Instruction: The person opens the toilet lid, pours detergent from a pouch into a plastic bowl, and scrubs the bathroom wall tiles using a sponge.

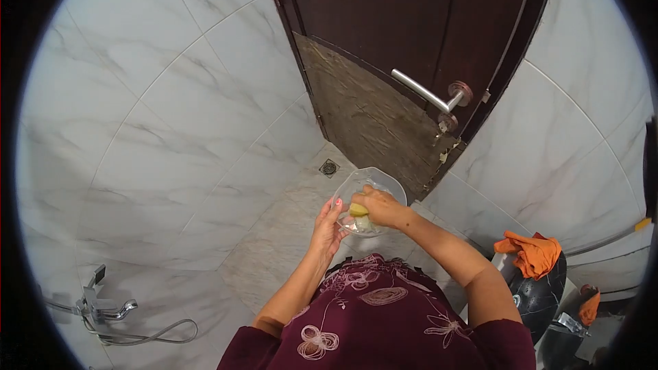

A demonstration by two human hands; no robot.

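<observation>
Left hand (327, 227) pinches the clear bowl (396, 189) at its left edge, thumb by the rim, fingers around the outside toward the lower left; right hand (382, 207) is inside the bowl, closed on a yellow pad (358, 210), probably a sponge, with fingertips mostly hidden. Pad sits in the bowl, left of its middle. Bowl is in front of the body, over the tiled floor (264, 243), nothing visibly supporting it except the hands. Main risk, my judgement: a one-sided hold. Pressing hard with the right hand toward the far or right edge could tip the bowl or twist it out of the left thumb's pinch, worse if the plastic is wet or soapy; shiny patches inside, but can't tell whether that's liquid. A tilt could spill whatever is in there onto the floor and make footing slick. A drop could crack the bowl; the floor looks hard. Pad could slip too if squeezed from one side. Lower edge of the door (384, 14) appears close past the bowl's far edge, so a swing of door or arms could knock it; true gap unclear from above. Orange cloth (531, 255) at the dark countertop's (543, 305) upper edge is well apart, low risk.
</observation>
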